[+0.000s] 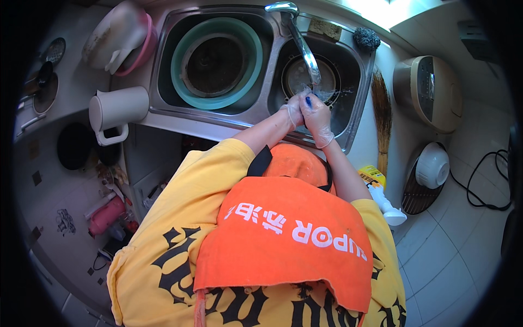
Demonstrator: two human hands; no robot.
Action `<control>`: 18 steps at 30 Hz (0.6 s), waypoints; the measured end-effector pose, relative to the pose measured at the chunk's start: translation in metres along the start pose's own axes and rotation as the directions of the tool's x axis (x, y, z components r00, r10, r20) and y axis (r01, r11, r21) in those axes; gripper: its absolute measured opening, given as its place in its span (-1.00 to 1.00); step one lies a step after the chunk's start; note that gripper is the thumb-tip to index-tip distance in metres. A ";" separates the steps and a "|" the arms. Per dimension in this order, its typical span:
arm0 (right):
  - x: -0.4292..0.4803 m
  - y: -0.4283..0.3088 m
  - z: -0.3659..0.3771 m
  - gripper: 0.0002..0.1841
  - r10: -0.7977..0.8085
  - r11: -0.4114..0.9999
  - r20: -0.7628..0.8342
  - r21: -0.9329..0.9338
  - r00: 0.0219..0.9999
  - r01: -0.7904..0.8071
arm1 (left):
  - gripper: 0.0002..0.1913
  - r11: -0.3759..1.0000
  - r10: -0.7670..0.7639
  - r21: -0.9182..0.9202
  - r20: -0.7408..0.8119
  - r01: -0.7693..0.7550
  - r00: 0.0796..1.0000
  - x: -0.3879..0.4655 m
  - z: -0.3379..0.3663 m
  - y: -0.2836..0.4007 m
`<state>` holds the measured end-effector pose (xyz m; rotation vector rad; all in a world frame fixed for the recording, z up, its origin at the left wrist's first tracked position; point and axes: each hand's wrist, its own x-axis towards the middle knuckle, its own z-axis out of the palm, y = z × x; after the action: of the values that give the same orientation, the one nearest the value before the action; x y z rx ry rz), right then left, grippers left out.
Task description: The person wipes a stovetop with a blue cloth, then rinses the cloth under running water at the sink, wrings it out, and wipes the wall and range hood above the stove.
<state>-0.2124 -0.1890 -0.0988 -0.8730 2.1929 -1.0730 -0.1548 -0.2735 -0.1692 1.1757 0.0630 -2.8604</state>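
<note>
My left hand [295,111] and my right hand [317,112], both in clear disposable gloves, are pressed together over the right bowl of a stainless-steel sink [274,88]. Water from the chrome faucet [304,47] runs onto them and splashes to the right. A small blue patch [308,101] shows at the right hand's fingers; whether it is a held thing is unclear. The fingers mostly hide one another. Beneath the hands, a round metal part [300,73] with a brownish rim lies in the bowl. A green plastic basin [176,69] in the left bowl holds a dark round pan [216,65].
A steel-wool scourer [366,39] and a sponge [325,29] lie at the sink's back edge. To the right are a straw brush [382,110], a spray bottle [378,190] and a rice cooker [429,94]. A white kettle [120,108] and pink basin [150,41] are left.
</note>
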 end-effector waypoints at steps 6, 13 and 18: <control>0.023 0.033 0.001 -0.62 0.119 0.912 -0.060 -0.388 0.991 -0.133 | -0.75 0.999 0.002 0.043 0.053 -0.005 0.999 0.003 0.000 -0.015; 0.039 0.085 -0.004 -0.61 0.270 0.947 0.174 0.130 0.947 -0.294 | -0.80 0.895 0.198 0.422 -0.082 -0.146 0.977 -0.034 0.035 0.018; 0.029 0.083 -0.016 -0.54 0.333 0.308 0.530 0.721 0.780 -0.621 | -0.54 0.726 0.157 0.665 0.089 -0.176 0.984 -0.051 0.042 0.036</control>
<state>-0.2682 -0.1645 -0.1638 0.1529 1.1644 -1.3868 -0.1456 -0.3107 -0.1039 1.1251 -1.1143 -2.7846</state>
